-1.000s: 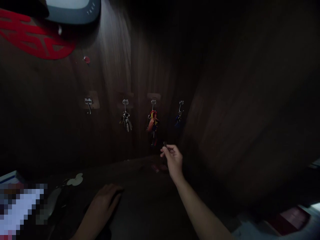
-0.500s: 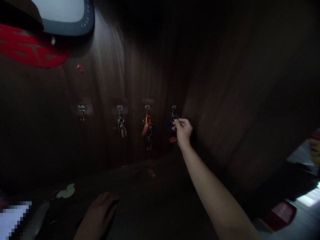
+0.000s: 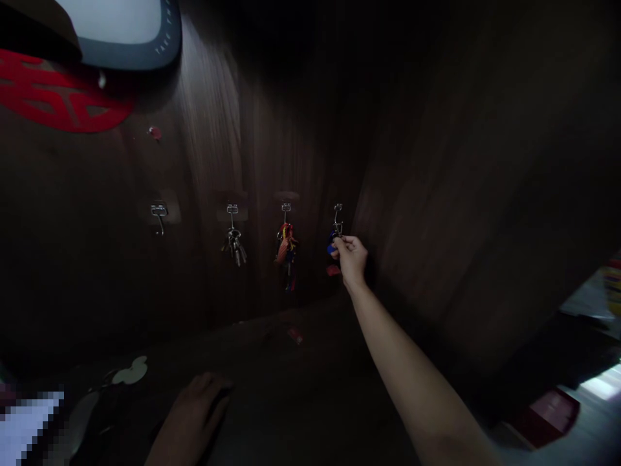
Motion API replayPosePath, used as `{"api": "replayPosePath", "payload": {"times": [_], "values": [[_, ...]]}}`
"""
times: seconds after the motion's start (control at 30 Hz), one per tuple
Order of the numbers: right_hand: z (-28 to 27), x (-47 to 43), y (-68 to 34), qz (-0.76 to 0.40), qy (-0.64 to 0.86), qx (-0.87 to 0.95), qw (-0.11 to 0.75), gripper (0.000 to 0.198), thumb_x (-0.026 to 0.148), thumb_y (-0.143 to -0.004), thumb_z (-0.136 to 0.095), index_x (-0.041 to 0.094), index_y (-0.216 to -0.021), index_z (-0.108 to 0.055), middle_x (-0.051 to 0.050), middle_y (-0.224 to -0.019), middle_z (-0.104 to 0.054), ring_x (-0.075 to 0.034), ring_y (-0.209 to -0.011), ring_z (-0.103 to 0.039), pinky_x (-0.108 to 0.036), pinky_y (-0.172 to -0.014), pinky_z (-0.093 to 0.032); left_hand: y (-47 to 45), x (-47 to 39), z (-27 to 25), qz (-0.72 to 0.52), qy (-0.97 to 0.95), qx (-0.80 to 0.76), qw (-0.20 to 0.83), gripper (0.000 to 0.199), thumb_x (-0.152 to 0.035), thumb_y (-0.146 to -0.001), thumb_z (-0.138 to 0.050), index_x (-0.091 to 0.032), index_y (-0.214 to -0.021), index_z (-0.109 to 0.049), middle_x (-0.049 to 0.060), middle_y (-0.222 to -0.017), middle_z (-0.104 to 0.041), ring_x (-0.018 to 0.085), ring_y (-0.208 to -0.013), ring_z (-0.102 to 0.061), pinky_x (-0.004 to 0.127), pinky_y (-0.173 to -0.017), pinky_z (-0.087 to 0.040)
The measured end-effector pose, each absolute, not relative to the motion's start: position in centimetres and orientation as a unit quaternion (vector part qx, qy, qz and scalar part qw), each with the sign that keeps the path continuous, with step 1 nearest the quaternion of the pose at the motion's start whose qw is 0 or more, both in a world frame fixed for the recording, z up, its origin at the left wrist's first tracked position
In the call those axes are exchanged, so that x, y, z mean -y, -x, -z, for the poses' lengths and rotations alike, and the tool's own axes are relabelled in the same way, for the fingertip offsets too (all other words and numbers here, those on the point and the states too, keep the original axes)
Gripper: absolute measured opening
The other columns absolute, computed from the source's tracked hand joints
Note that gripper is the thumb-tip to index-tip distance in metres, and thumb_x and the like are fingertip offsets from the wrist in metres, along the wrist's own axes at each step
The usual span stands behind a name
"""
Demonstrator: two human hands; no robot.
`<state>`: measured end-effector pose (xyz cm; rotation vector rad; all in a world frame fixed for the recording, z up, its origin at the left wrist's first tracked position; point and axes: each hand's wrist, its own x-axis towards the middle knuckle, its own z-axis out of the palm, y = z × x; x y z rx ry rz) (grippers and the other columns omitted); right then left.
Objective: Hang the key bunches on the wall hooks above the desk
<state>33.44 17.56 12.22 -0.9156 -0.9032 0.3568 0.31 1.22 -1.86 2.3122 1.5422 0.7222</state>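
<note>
My right hand [image 3: 352, 259] pinches a bunch of keys with a blue tag [image 3: 332, 248] at the rightmost metal hook [image 3: 338, 208] on the dark wooden wall. A metal ring or clip shows just above my fingertips, and a small red piece [image 3: 332, 270] hangs below; the rest is hidden by my fingers. To the left hang a bundle with red, yellow and orange cords [image 3: 287, 244] and a ring of silver keys [image 3: 235, 246], each on its own hook. My left hand [image 3: 194, 414] lies on the dark shelf, its fingers extended and holding nothing.
A bare hook [image 3: 159, 211] is at the left of the row. Above it are a red paper cutout [image 3: 72, 97] and a cap [image 3: 121, 39]. A pale rounded tag [image 3: 132, 371] lies on the shelf. A dark red object [image 3: 548, 417] sits low at the right.
My right hand has moved slightly down and left at the rightmost hook, so more of the metal ring or clip shows above my fingers. My left hand stays in place.
</note>
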Motion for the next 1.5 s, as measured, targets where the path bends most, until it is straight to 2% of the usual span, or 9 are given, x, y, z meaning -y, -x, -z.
{"api": "replayPosePath", "payload": {"times": [0.3, 0.43, 0.63, 0.8, 0.97, 1.13, 1.23, 1.37, 1.5], "values": [[-9.1, -16.3, -32.6, -0.195, 0.431, 0.413, 0.778, 0.034, 0.04, -0.065, -0.067, 0.017, -0.089, -0.057, 0.003, -0.063, -0.064, -0.008, -0.043, -0.056, -0.018, -0.042, -0.043, -0.2, -1.3, 2.1, -0.262, -0.796, -0.531, 0.129, 0.023, -0.026, -0.083, -0.05, -0.027, -0.096, -0.069, 0.004, -0.098, -0.07, 0.024, -0.092, -0.065, 0.039, -0.083, -0.052], [-7.4, -15.4, -32.3, -0.223, 0.444, 0.406, 0.767, 0.041, 0.042, -0.065, -0.069, 0.018, -0.096, -0.056, 0.002, -0.067, -0.066, -0.011, -0.051, -0.062, -0.019, -0.045, -0.044, -0.2, -1.2, 2.0, -0.266, -0.796, -0.529, 0.125, 0.023, -0.024, -0.082, -0.05, -0.027, -0.095, -0.069, 0.004, -0.097, -0.069, 0.023, -0.09, -0.065, 0.039, -0.082, -0.052], [-3.5, -13.8, -31.5, -0.285, 0.451, 0.393, 0.749, 0.045, 0.042, -0.061, -0.072, 0.017, -0.094, -0.054, 0.003, -0.064, -0.065, -0.012, -0.049, -0.062, -0.021, -0.046, -0.048, -0.5, -0.9, 1.3, -0.263, -0.798, -0.527, 0.128, 0.022, -0.025, -0.083, -0.05, -0.025, -0.095, -0.068, 0.004, -0.094, -0.069, 0.024, -0.088, -0.065, 0.041, -0.084, -0.051], [-0.3, -12.5, -30.0, -0.315, 0.478, 0.403, 0.714, 0.044, 0.044, -0.065, -0.069, 0.018, -0.097, -0.053, 0.002, -0.062, -0.065, -0.013, -0.049, -0.062, -0.022, -0.045, -0.047, -0.7, -0.9, 1.0, -0.249, -0.795, -0.538, 0.132, 0.023, -0.024, -0.084, -0.048, -0.025, -0.097, -0.068, 0.005, -0.096, -0.068, 0.024, -0.09, -0.064, 0.039, -0.083, -0.051], [2.3, -11.6, -28.1, -0.304, 0.512, 0.506, 0.624, 0.029, 0.045, -0.077, -0.054, 0.018, -0.089, -0.057, 0.0, -0.064, -0.065, -0.015, -0.052, -0.062, -0.025, -0.049, -0.048, -0.5, -0.8, 1.1, -0.242, -0.794, -0.54, 0.139, 0.024, -0.024, -0.084, -0.048, -0.024, -0.098, -0.068, 0.006, -0.098, -0.068, 0.024, -0.093, -0.063, 0.04, -0.085, -0.049], [3.0, -10.6, -26.1, -0.271, 0.504, 0.614, 0.544, 0.012, 0.03, -0.077, -0.057, 0.021, -0.08, -0.064, -0.003, -0.076, -0.067, -0.019, -0.074, -0.064, -0.031, -0.07, -0.049, -0.5, -0.8, 1.2, -0.247, -0.791, -0.54, 0.145, 0.023, -0.024, -0.084, -0.049, -0.026, -0.097, -0.067, 0.005, -0.098, -0.067, 0.023, -0.092, -0.062, 0.039, -0.083, -0.048], [2.7, -9.9, -25.1, -0.167, 0.509, 0.731, 0.423, 0.017, 0.02, -0.081, -0.052, 0.022, -0.091, -0.066, -0.005, -0.094, -0.068, -0.021, -0.094, -0.06, -0.037, -0.085, -0.044, -0.6, -0.7, 1.0, -0.244, -0.789, -0.545, 0.147, 0.023, -0.024, -0.085, -0.048, -0.025, -0.098, -0.067, 0.005, -0.098, -0.067, 0.023, -0.093, -0.061, 0.039, -0.083, -0.048], [2.5, -9.1, -24.2, -0.085, 0.53, 0.791, 0.294, 0.033, 0.02, -0.082, -0.055, 0.024, -0.115, -0.059, -0.009, -0.12, -0.06, -0.025, -0.115, -0.049, -0.043, -0.094, -0.038, -0.8, -0.6, 0.7, -0.242, -0.784, -0.552, 0.15, 0.023, -0.022, -0.084, -0.048, -0.024, -0.098, -0.067, 0.005, -0.098, -0.066, 0.023, -0.093, -0.061, 0.039, -0.085, -0.047], [2.5, -8.7, -23.6, -0.074, 0.52, 0.813, 0.249, 0.027, 0.02, -0.085, -0.054, 0.024, -0.111, -0.062, -0.008, -0.12, -0.06, -0.024, -0.117, -0.048, -0.042, -0.097, -0.035, -0.8, -0.5, 0.7, -0.249, -0.78, -0.553, 0.155, 0.023, -0.022, -0.084, -0.048, -0.025, -0.097, -0.067, 0.004, -0.098, -0.066, 0.022, -0.093, -0.061, 0.038, -0.085, -0.047]]}}
